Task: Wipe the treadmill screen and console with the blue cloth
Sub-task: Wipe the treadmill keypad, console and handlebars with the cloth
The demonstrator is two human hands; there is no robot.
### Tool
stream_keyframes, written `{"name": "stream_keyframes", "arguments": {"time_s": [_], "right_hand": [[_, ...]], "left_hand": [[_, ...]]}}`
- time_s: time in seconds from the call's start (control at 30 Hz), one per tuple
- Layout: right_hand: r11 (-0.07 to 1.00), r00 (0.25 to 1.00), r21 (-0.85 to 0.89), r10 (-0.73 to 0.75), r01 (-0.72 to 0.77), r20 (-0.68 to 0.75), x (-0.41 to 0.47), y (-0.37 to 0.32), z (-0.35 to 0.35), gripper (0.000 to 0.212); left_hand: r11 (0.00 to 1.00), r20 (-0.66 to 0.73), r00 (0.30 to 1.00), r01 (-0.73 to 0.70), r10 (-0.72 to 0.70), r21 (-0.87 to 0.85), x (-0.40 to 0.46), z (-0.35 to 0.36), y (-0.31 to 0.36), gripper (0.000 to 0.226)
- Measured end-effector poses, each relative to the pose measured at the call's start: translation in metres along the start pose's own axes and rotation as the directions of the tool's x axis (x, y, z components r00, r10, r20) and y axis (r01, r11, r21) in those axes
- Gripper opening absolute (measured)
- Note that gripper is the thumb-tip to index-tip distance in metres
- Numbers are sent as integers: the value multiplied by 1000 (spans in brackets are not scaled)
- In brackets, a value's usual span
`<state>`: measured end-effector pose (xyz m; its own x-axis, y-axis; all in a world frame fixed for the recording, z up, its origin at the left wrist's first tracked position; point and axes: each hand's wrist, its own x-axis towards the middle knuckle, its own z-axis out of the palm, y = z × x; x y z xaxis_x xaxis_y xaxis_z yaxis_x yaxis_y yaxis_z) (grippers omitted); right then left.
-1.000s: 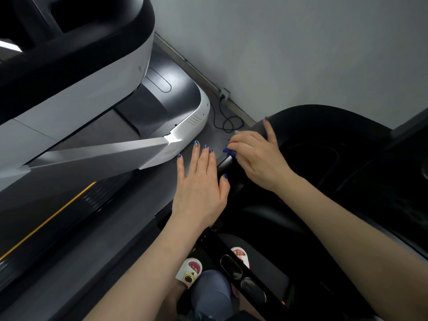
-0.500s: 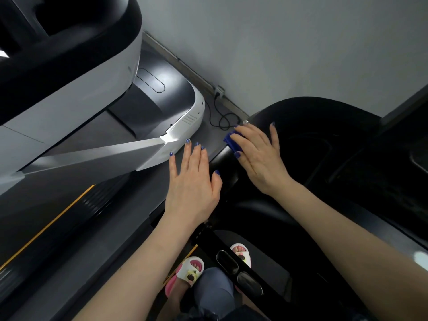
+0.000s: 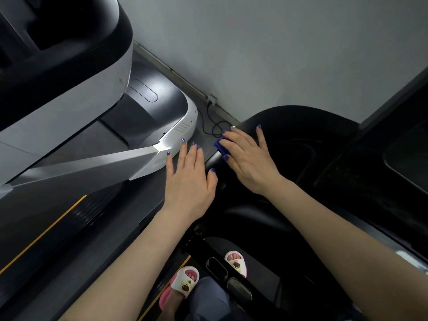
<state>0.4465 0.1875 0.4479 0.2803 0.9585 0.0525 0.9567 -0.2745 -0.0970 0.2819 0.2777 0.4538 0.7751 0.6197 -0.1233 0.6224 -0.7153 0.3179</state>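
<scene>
Head view, near to far: my feet in white and pink slippers (image 3: 186,279) stand on the treadmill deck. Above them, my left hand (image 3: 190,179) is held flat, fingers straight and together, holding nothing, just beside the black console (image 3: 301,163) edge. My right hand (image 3: 249,158) presses the blue cloth (image 3: 221,145) with flat fingers onto the console's left edge. Beyond lie a black cable (image 3: 213,128) on the floor and a grey wall (image 3: 278,54).

no readable text, labels or numbers appear on anything here.
</scene>
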Motion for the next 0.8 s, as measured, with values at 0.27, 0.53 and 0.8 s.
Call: {"name": "stream_keyframes", "arguments": {"time_s": [0.27, 0.53, 0.8], "right_hand": [[999, 997, 29, 35, -33, -70, 17, 14, 2, 49], [999, 991, 42, -26, 32, -129, 16, 33, 2, 42], [997, 992, 53, -56, 62, -113, 10, 43, 1, 44]], "left_hand": [[1000, 50, 999, 11, -12, 12, 19, 9, 3, 83], [999, 53, 999, 5, -3, -37, 19, 9, 3, 77], [999, 35, 999, -9, 11, -53, 17, 10, 3, 73]]}}
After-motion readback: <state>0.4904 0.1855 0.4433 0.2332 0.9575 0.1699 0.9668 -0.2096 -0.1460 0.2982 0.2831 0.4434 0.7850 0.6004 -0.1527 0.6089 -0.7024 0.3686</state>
